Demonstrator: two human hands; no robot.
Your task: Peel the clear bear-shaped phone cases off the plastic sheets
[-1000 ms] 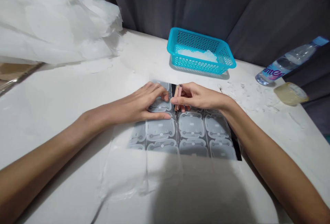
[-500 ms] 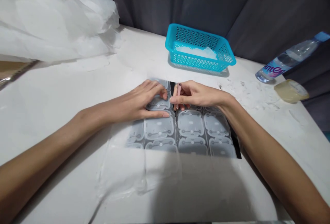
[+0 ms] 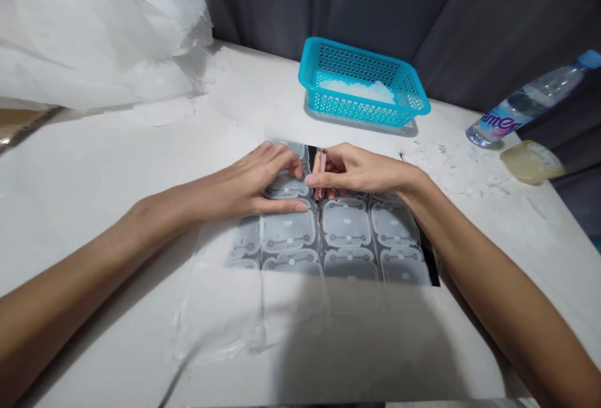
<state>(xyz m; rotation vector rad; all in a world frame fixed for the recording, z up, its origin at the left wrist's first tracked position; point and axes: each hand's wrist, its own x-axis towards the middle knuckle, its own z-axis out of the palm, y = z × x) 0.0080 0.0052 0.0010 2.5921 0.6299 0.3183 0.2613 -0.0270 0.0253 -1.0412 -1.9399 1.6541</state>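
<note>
A translucent plastic sheet [image 3: 346,223] with rows of moulded, rounded-rectangle lid shapes lies flat, part of it over a black strip. My left hand [image 3: 272,176] rests on its left part, thumb stretched out and fingers spread and slightly bent, holding nothing. Close beside it, my right hand [image 3: 345,167] pinches a slim pink tool [image 3: 322,167] upright between thumb and fingers. The tool's lower end is at the seam between two columns of lid shapes. Its exact kind is too small to make out.
A turquoise basket [image 3: 364,112] with white scraps stands at the back. To the right are a water bottle [image 3: 526,104], a roll of tape [image 3: 533,163] and clear scraps [image 3: 464,164]. A heap of translucent plastic [image 3: 98,39] fills the back left, above a brown cardboard piece [image 3: 21,123].
My right hand has moved slightly toward the near side along the seam with the pink tool. The left hand stays on the sheet. The whole view has shifted a little.
</note>
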